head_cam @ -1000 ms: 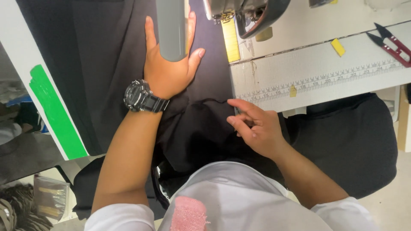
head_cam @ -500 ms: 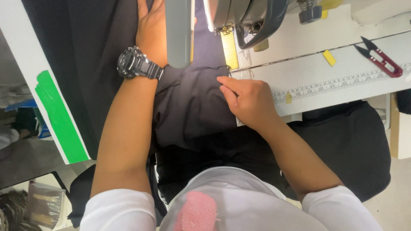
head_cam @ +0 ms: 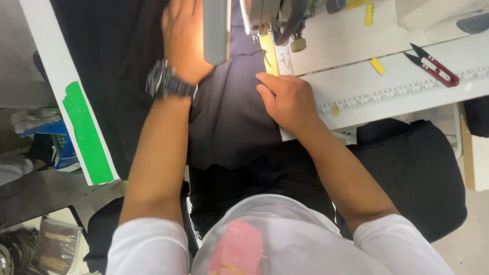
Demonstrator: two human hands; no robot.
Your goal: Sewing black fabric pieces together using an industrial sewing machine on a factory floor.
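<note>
Your left hand (head_cam: 184,43) lies flat, fingers together, on the dark cloth (head_cam: 229,122) left of the machine (head_cam: 275,18). Your right hand (head_cam: 285,99) presses the cloth's edge with curled fingers just before the needle. Most of the cloth hangs off the worktop (head_cam: 377,86) toward your lap, so the seam looks barely begun. Snips (head_cam: 432,64) lie well clear; the machine's arm hides your left fingertips.

The person wears a white short-sleeved shirt (head_cam: 285,239) with a pink patch (head_cam: 238,249) on the chest. Both forearms are bare below the sleeves. Behind the left hand's (head_cam: 184,35) fingers, a chunky black wristwatch (head_cam: 165,84) wraps the wrist. The right hand (head_cam: 286,99) has no ring or band.
</note>
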